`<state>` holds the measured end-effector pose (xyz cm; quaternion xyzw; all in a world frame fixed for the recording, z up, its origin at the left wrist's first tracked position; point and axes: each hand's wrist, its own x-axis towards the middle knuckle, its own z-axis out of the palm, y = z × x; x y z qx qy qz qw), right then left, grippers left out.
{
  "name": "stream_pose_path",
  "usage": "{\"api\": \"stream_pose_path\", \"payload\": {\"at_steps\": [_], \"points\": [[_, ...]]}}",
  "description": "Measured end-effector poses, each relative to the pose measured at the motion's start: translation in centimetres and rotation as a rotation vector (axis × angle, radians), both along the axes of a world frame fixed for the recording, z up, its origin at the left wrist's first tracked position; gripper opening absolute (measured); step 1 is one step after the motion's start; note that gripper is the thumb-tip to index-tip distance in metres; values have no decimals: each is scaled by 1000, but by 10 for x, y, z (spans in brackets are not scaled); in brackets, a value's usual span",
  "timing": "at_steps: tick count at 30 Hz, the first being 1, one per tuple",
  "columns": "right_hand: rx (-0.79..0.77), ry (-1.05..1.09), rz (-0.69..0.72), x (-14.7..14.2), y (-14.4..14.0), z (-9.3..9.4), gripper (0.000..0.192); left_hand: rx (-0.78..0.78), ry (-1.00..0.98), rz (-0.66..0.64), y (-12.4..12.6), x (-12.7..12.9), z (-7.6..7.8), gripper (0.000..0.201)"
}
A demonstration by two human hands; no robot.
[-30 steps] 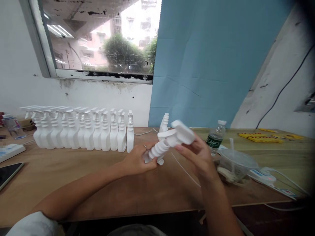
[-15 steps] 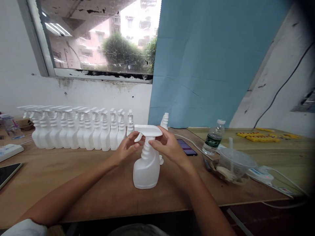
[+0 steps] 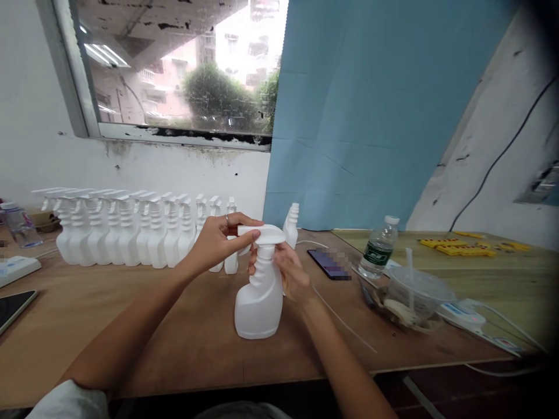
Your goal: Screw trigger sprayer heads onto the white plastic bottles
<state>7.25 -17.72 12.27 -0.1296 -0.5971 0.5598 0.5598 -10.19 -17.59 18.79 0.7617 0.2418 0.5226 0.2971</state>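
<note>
A white plastic spray bottle stands upright on the brown table in front of me. My left hand pinches the nozzle end of its white trigger sprayer head between thumb and fingers. Wrapped around the bottle's ribbed neck from behind is my right hand, with fingertips showing on the neck's left side. The head sits on the neck; I cannot tell how tightly. Behind my right hand stands another white bottle with no sprayer head. A thin whitish tube lies on the table to the right.
Several white spray bottles with heads line the back left. To the right are a phone, a water bottle, a clear plastic bowl and a power strip. A dark tablet-like device lies at the left edge.
My left hand has moved up and right onto the sprayer head's nozzle end. My right hand has dropped from the head to the neck. The thin tube now shows at right.
</note>
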Motion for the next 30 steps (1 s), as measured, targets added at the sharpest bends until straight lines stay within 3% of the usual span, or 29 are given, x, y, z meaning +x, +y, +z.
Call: {"api": "stream_pose_path", "payload": {"at_steps": [12, 23, 27, 30], "points": [[-2, -39, -236, -15, -14, 9, 46, 29, 43, 39, -4, -2, 1, 17], [16, 11, -168, -19, -17, 7, 46, 102, 88, 87, 1, -7, 0, 13], [24, -31, -226, -19, -13, 5, 45, 113, 109, 95, -1, -9, 1, 13], [5, 24, -162, -16, -11, 2, 39, 142, 123, 98, 0, -9, 2, 13]]}}
